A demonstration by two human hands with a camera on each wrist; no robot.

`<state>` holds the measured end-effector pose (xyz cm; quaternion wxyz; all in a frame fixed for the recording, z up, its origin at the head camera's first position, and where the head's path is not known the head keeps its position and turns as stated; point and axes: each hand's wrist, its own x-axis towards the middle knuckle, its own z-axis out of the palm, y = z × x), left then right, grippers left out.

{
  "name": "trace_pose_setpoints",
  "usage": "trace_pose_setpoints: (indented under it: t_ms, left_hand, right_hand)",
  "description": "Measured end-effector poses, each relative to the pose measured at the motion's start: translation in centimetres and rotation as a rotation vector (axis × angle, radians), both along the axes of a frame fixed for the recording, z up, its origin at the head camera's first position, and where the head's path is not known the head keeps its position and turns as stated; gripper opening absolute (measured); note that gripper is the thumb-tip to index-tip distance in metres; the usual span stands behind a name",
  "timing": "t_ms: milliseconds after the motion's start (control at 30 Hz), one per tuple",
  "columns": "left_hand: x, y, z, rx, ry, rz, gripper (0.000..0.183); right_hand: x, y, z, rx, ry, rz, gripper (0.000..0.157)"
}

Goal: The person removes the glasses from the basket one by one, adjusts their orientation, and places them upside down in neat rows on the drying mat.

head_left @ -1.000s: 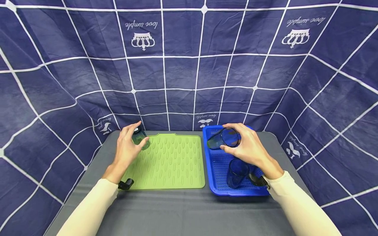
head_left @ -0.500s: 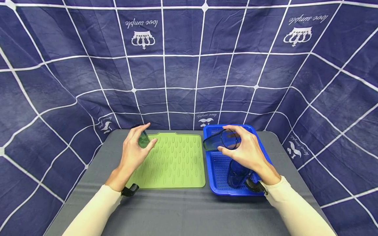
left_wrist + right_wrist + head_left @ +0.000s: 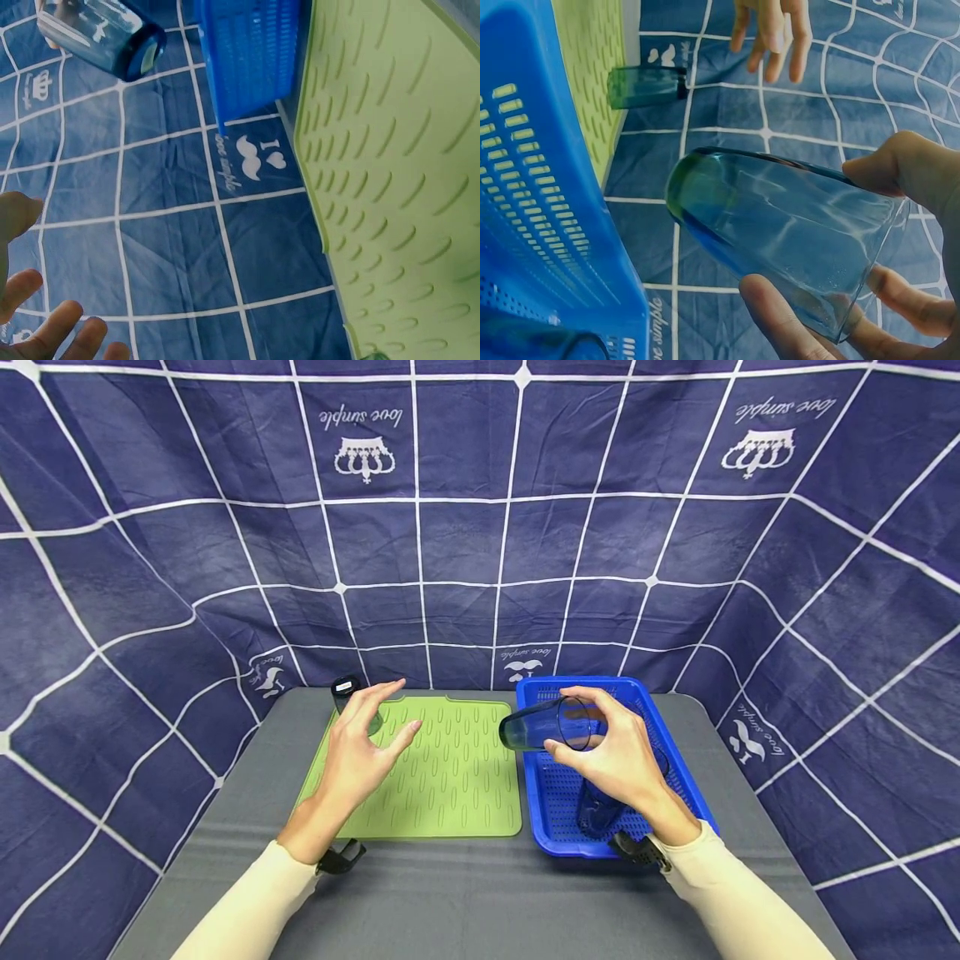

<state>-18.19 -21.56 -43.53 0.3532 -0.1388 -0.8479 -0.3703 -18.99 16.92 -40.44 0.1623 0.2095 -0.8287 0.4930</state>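
In the head view my left hand (image 3: 362, 758) is raised over the left part of the green drying mat (image 3: 450, 768), thumb and fingers spread with nothing between them. Just behind it a dark blue glass (image 3: 346, 690) stands upside down at the mat's far left corner, partly hidden by the fingers. My right hand (image 3: 617, 745) grips a second blue glass (image 3: 531, 727) near its rim. This glass lies tilted in the air, its base toward the left, above the basket's left edge. The right wrist view shows thumb and fingers around the glass's mouth end (image 3: 847, 247).
A blue plastic basket (image 3: 542, 827) stands right of the mat on the grey table (image 3: 450, 902). Inside it is another blue glass (image 3: 596, 814), partly covered by my right forearm; a further rim (image 3: 662, 762) shows beside the wrist. Patterned blue cloth (image 3: 465, 543) hangs behind and at both sides.
My left hand has let go of the upside-down glass and moved right and toward me. My right hand has carried its glass left, out over the basket's left edge.
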Motion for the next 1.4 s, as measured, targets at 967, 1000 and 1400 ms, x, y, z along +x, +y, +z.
trace_pose_setpoints:
  t_ms: [967, 1000, 1400]
  left_hand:
    - [2.2, 4.0, 0.3, -0.04, 0.011, -0.162, 0.065]
    - [2.2, 4.1, 0.3, -0.044, 0.018, -0.169, 0.065]
    - [2.7, 5.6, 0.0, -0.065, 0.032, -0.215, 0.067]
  right_hand:
    - [1.7, -2.3, -1.9, -0.232, -0.123, 0.095, 0.072]
    - [1.7, -2.3, -2.0, -0.232, -0.123, 0.092, 0.071]
    - [2.2, -3.0, -2.2, -0.299, -0.128, 0.118, 0.071]
